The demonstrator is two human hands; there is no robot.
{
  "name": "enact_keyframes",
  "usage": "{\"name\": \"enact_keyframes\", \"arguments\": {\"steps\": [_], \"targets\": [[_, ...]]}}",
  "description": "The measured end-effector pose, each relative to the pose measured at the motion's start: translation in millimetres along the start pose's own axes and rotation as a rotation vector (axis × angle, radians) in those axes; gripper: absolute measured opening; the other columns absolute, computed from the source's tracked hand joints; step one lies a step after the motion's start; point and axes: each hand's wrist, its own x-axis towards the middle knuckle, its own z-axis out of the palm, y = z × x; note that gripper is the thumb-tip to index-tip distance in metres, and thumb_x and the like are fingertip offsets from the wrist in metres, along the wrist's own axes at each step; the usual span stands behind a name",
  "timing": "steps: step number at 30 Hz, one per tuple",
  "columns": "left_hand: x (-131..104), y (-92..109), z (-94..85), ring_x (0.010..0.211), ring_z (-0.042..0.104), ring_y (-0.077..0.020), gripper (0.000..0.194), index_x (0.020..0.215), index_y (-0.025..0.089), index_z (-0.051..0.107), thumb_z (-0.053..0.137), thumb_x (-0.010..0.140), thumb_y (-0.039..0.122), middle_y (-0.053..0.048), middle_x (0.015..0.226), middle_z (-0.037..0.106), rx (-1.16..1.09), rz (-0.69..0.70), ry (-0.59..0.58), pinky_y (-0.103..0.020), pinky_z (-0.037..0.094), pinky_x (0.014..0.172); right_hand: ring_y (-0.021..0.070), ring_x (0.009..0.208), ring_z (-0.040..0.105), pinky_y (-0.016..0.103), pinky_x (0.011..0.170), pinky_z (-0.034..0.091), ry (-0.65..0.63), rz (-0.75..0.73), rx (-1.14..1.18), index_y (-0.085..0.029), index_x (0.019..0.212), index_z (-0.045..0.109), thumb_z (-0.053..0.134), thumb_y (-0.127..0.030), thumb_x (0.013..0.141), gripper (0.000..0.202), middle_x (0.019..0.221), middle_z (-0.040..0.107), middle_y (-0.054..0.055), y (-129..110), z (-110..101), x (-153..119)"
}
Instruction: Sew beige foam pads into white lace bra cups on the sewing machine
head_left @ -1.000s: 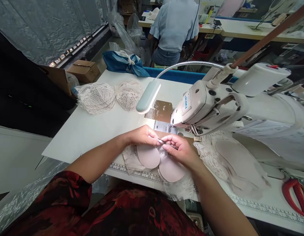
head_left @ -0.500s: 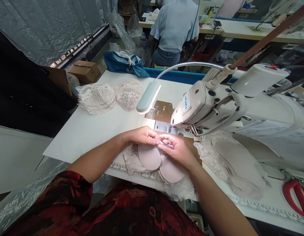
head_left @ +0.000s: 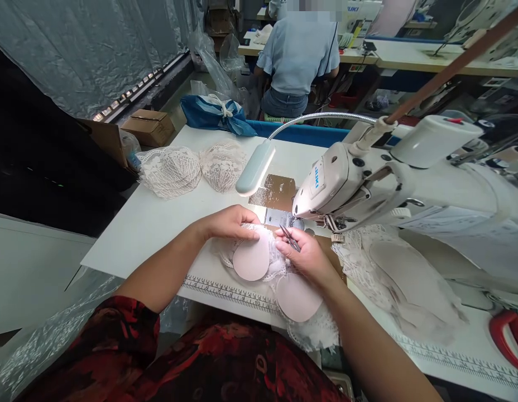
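Nearest, the bra [head_left: 278, 267] lies on the tabletop [head_left: 135, 231], with lace spilling over the front edge beside its right pad [head_left: 298, 298]. The left pad [head_left: 251, 259] now sits a little farther from the right one than a moment ago.

Beyond the pads, the hands have just parted. The left hand [head_left: 230, 223] grasps the left pad's upper edge, its thumb on the pad. The fingers of the right hand [head_left: 305, 255] grip the snips [head_left: 291, 239], tips up; whether those touch lace, I cannot tell. The close two-handed work at one spot seems broken off, the left hand now managing the cloth alone while the snips stay ready.

Farther off, the sewing machine [head_left: 340, 178] and lamp [head_left: 255, 170] stand over the tabletop.
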Motion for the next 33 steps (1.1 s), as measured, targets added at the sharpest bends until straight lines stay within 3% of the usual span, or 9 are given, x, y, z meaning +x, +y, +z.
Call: {"name": "enact_keyframes", "arguments": {"steps": [6, 11, 15, 18, 24, 28, 33], "targets": [[7, 2, 15.9, 0.075, 0.055, -0.0134, 0.027, 0.086, 0.012, 0.067, 0.069, 0.077, 0.038, -0.002, 0.08, 0.061, 0.052, 0.053, 0.05, -0.022, 0.043, 0.064, 0.016, 0.072, 0.053, 0.029, 0.067, 0.042, -0.01, -0.051, -0.065, -0.02, 0.08, 0.061, 0.055, -0.04, 0.087, 0.023, 0.076, 0.06, 0.0, -5, -1, -2], [11, 1, 23.7, 0.07, 0.052, -0.0122, 0.026, 0.081, 0.011, 0.067, 0.068, 0.078, 0.036, -0.001, 0.075, 0.058, -0.005, 0.044, 0.019, -0.021, 0.042, 0.06, 0.0192, 0.087, 0.06, 0.03, 0.077, 0.046, 0.012, -0.056, -0.003, -0.021, 0.097, 0.064, 0.055, -0.038, 0.088, 0.021, 0.093, 0.067, 0.003, 1, 0, -2], [12, 3, 26.0, 0.071, 0.054, -0.012, 0.024, 0.085, 0.01, 0.069, 0.068, 0.079, 0.033, -0.002, 0.076, 0.062, -0.079, 0.026, -0.014, -0.021, 0.043, 0.061, 0.019, 0.082, 0.062, 0.031, 0.073, 0.049, -0.006, -0.023, 0.138, -0.021, 0.118, 0.057, 0.052, -0.047, 0.089, 0.039, 0.092, 0.066, 0.005, 8, -4, -1], [12, 3, 26.6, 0.072, 0.057, -0.0123, 0.023, 0.083, 0.011, 0.071, 0.068, 0.08, 0.033, -0.003, 0.077, 0.065, -0.105, 0.036, -0.017, -0.021, 0.044, 0.063, 0.0168, 0.073, 0.06, 0.031, 0.07, 0.049, -0.034, -0.038, 0.112, -0.021, 0.118, 0.06, 0.047, -0.049, 0.092, 0.04, 0.082, 0.064, 0.003, 8, -9, -2], [13, -4, 28.4, 0.089, 0.063, -0.0174, 0.029, 0.099, 0.014, 0.074, 0.071, 0.079, 0.035, -0.007, 0.098, 0.071, -0.196, 0.012, 0.007, -0.026, 0.049, 0.079, 0.0174, 0.074, 0.06, 0.031, 0.069, 0.049, -0.084, -0.044, 0.09, -0.021, 0.112, 0.065, 0.059, -0.045, 0.085, 0.036, 0.079, 0.064, 0.002, 2, -14, -4], [14, -4, 29.8, 0.079, 0.061, -0.0153, 0.029, 0.091, 0.012, 0.075, 0.073, 0.077, 0.037, -0.005, 0.086, 0.07, -0.206, -0.033, 0.032, -0.025, 0.048, 0.071, 0.0153, 0.069, 0.057, 0.029, 0.065, 0.048, -0.105, -0.028, 0.07, -0.022, 0.107, 0.063, 0.06, -0.043, 0.086, 0.03, 0.076, 0.062, 0.0, 3, -11, -5], [14, 3, 31.9, 0.064, 0.05, -0.0099, 0.025, 0.075, 0.01, 0.072, 0.076, 0.074, 0.035, -0.001, 0.066, 0.059, -0.243, -0.047, 0.018, -0.021, 0.039, 0.058, 0.0172, 0.078, 0.06, 0.031, 0.07, 0.049, -0.05, -0.075, 0.022, -0.021, 0.101, 0.064, 0.06, -0.04, 0.085, 0.025, 0.088, 0.066, 0.004, -1, -7, -6]]}}
